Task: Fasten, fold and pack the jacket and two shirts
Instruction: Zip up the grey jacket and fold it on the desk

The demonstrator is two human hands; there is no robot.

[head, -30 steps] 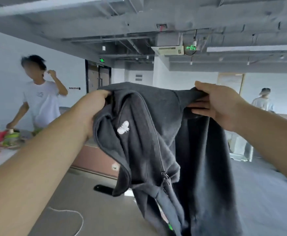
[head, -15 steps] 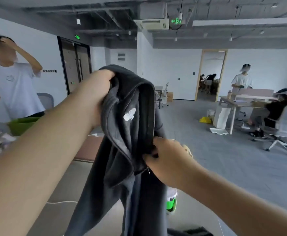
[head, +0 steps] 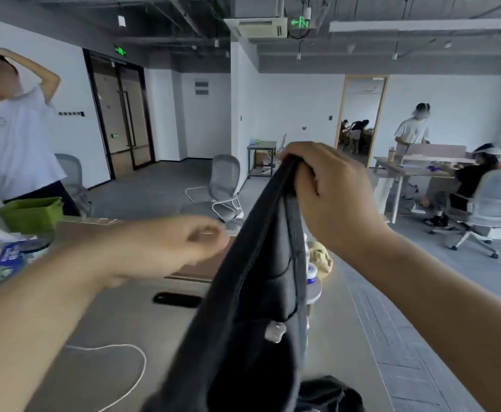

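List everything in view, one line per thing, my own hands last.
jacket: one, dark grey, hanging at centre
toggle: one, pale, on the jacket's drawcord
table: one, grey, below the hands
cord: one, white, looped on the table
bin: one, green, far left of the table
office chairs: at least three, grey, on the floor behind
person in white shirt: one, standing far left
exit signs: two, green, up by the ceiling
right hand: one, grips the jacket's top edge
left hand: one, blurred, left of the jacket
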